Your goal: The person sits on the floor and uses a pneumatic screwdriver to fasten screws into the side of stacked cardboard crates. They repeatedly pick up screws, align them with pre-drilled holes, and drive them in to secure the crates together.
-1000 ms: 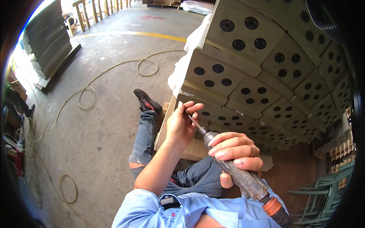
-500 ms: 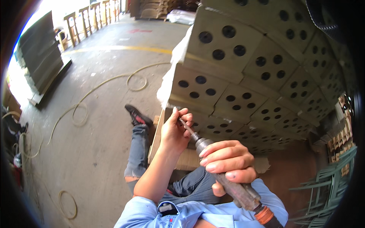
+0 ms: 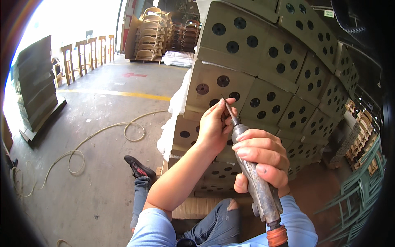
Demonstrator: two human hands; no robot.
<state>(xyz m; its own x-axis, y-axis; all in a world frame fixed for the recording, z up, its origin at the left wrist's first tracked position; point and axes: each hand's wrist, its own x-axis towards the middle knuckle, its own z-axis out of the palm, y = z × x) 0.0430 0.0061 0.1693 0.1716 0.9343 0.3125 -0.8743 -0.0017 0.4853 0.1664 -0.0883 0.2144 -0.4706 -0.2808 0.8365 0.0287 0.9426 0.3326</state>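
My right hand (image 3: 263, 158) is wrapped around a worn grey power screwdriver (image 3: 263, 197), which has an orange collar at its lower end and points up and away. The fingers of my left hand (image 3: 210, 128) are closed around the tip of its long thin bit (image 3: 229, 108). A small dark point shows just past those fingertips; whether it is a screw I cannot make out. Close beyond both hands rises a stack of tan boxy panels (image 3: 263, 57), each bearing several black round discs (image 3: 223, 81). The bit's tip lies in front of one panel's discs, and contact cannot be judged.
A pale hose (image 3: 94, 133) loops over the grey floor at left. Wooden chairs (image 3: 80, 57) line the far left, near a dark upright stack (image 3: 35, 78). Curved wooden parts (image 3: 152, 37) are piled at the back. Green metal frames (image 3: 358, 185) lie at right.
My view has tilted upward, showing more of the stack and the back of the room. Both hands, with the screwdriver, have risen and shifted right, to in front of a higher panel.
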